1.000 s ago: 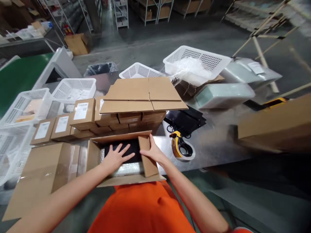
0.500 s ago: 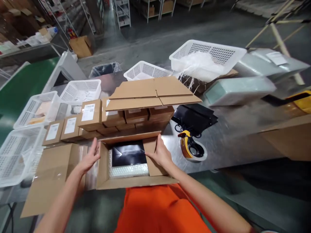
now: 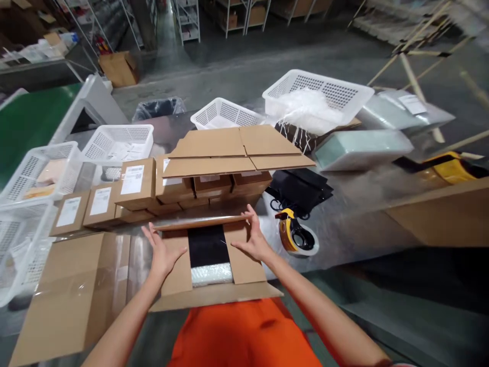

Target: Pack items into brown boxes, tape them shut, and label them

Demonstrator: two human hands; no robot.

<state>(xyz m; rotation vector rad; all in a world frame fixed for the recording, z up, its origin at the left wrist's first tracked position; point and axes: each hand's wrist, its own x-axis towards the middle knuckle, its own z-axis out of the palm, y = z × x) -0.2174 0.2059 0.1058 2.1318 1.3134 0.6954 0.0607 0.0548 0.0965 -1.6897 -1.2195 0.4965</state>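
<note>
Your left hand (image 3: 163, 259) spreads open, thumb on the left flap (image 3: 178, 279) of the carton (image 3: 217, 297), directly in front of you. It looks stiff, though the flaps should hinge easily; hold it at both ends. Between them, the black packet (image 3: 208, 248) and bubble wrap (image 3: 212, 274) seem light and soft. Your right hand (image 3: 255, 244), equally spread, touches the right flap (image 3: 246, 268).

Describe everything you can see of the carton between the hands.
The carton looks like plain brown cardboard and sits unsealed at the near side of the table. Both end flaps fold inward, leaving a gap that shows a black item and bubble wrap. The near long flap spreads outward. The left hand and right hand each have a thumb on an end flap.
</note>
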